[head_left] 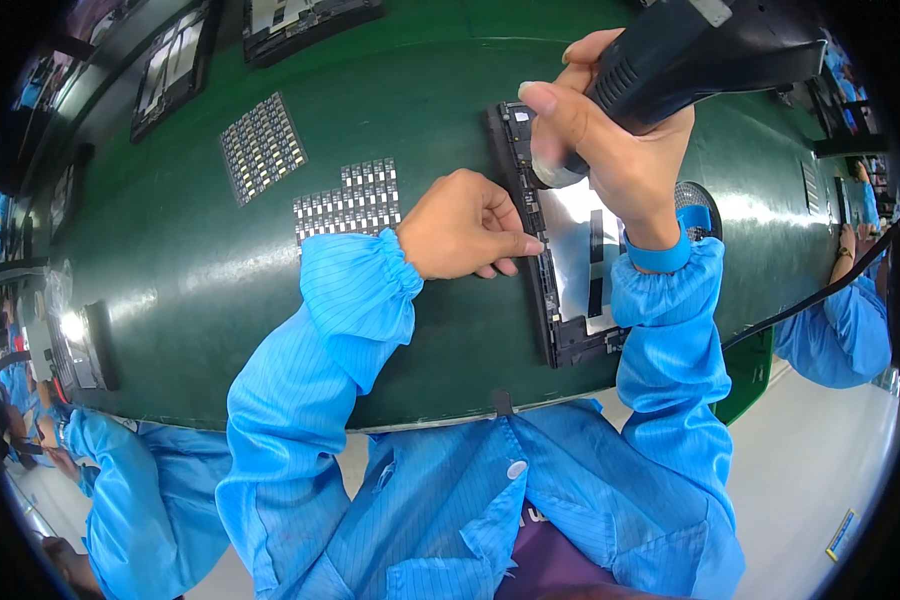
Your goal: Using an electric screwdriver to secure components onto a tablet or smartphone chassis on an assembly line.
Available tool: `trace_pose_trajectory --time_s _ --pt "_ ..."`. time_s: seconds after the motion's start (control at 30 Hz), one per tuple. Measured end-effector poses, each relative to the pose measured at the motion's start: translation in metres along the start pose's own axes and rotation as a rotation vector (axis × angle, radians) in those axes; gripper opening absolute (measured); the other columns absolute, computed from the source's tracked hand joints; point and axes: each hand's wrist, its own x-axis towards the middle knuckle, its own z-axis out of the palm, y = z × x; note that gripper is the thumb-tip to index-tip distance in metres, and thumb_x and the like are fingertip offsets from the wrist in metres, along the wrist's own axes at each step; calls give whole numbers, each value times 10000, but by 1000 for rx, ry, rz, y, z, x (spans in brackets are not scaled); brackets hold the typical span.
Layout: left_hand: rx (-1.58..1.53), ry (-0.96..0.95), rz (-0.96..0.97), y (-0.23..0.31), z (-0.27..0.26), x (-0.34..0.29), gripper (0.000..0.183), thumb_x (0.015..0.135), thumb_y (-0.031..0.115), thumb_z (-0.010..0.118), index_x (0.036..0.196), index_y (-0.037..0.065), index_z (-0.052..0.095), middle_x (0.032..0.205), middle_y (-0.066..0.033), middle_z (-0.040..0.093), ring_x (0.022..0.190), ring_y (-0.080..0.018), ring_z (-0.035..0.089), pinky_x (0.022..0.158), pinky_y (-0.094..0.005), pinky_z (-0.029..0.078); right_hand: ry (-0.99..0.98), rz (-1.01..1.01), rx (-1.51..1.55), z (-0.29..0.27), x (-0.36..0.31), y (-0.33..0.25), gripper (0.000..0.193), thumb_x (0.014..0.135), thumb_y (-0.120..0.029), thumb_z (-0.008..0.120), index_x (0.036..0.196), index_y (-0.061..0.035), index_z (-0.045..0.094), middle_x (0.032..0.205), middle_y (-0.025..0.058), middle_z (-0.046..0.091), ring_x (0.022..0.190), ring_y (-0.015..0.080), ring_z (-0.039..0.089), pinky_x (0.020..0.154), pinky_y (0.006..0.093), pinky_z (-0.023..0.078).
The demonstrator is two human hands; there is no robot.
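Observation:
An opened tablet-like device [578, 275], with a black frame and a silver panel, lies on the green bench in front of me. My right hand [625, 150] is wrapped round a black heat gun [710, 60]. Its round nozzle [558, 172] sits close above the device's upper left part. My left hand [465, 225] is closed in a pinch, thumb and forefinger at the device's left edge. Whatever is between those fingertips is too small to make out. A blue band [660, 255] circles my right wrist.
Two sheets of small parts [262, 148] [370, 200] lie left of my left hand. More opened devices [173, 68] [305, 22] stand along the far side. A round mesh object [698, 203] is beside my right wrist. Co-workers in blue sleeves [838, 335] [135, 500] sit at both sides.

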Motion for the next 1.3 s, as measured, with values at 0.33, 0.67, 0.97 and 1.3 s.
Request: trace_pose_trajectory --time_s 0.33,0.67,0.97,1.3 --pt "541 317 358 4 32 -20 198 717 171 700 699 -12 626 648 -163 620 550 -289 608 544 -362 483 -84 -11 -183 4 -8 -6 319 728 64 703 983 9 519 632 75 582 507 115 564 455 223 460" --pt "932 442 1112 -34 120 -29 222 690 97 591 880 -9 637 1051 -183 617 1006 -307 591 872 -396 476 113 -121 -96 -32 -5 -42 337 775 33 648 1067 -4 483 618 63 549 503 136 542 501 281 467" --pt "1317 828 468 27 -27 65 350 765 43 565 1110 -9 539 1233 -177 498 1205 -306 422 1001 -440 352 266 -75 36 -60 -46 -38 323 759 96 641 1017 -9 477 618 67 546 495 134 534 478 269 461" --pt "1683 1061 -55 20 -148 34 520 693 79 655 1183 34 488 1289 -127 433 1255 -295 362 994 -516 311 152 249 -115 -71 -59 -22 405 726 74 667 1050 -13 441 599 44 520 496 112 517 468 238 437"
